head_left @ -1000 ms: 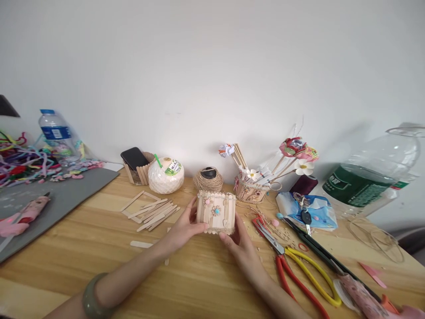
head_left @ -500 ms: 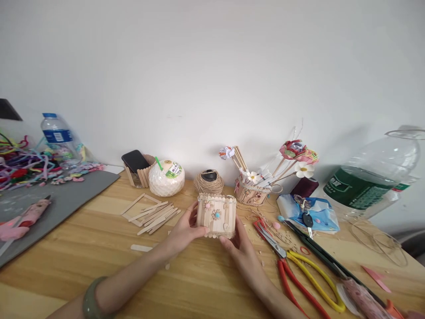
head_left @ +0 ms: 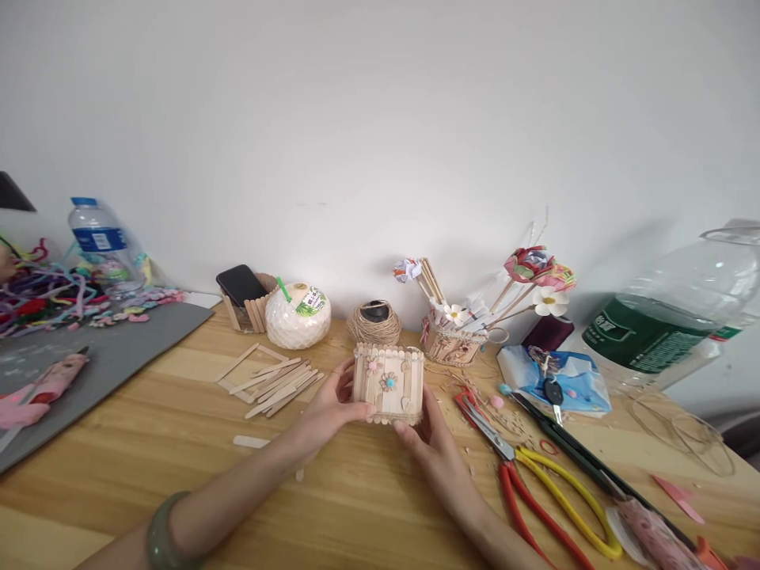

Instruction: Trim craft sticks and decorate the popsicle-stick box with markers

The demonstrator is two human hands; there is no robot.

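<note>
Between my two hands is a small box made of wooden craft sticks [head_left: 380, 396], held upright with its decorated side toward me. A flower with a blue centre, a pink pompom and small wooden shapes are stuck on that side, and twine runs along its edges. My left hand [head_left: 338, 404] grips the left side, thumb on the lower front. My right hand [head_left: 424, 435] holds the lower right corner, its thumb at the bottom edge and its other fingers partly hidden behind. Just behind the box stands a ball of twine [head_left: 374, 324].
Loose craft sticks [head_left: 279, 388] lie left of the box. Behind them are a stick holder with a phone [head_left: 241, 285] and a wrapped coconut [head_left: 298, 317]. To the right are scissors [head_left: 504, 451], a decorated flower holder [head_left: 451, 344], a blue packet [head_left: 552, 380] and a large bottle [head_left: 647, 332].
The view has shifted very slightly. Both hands keep the same hold on the craft-stick box, which stays in nearly the same place.
</note>
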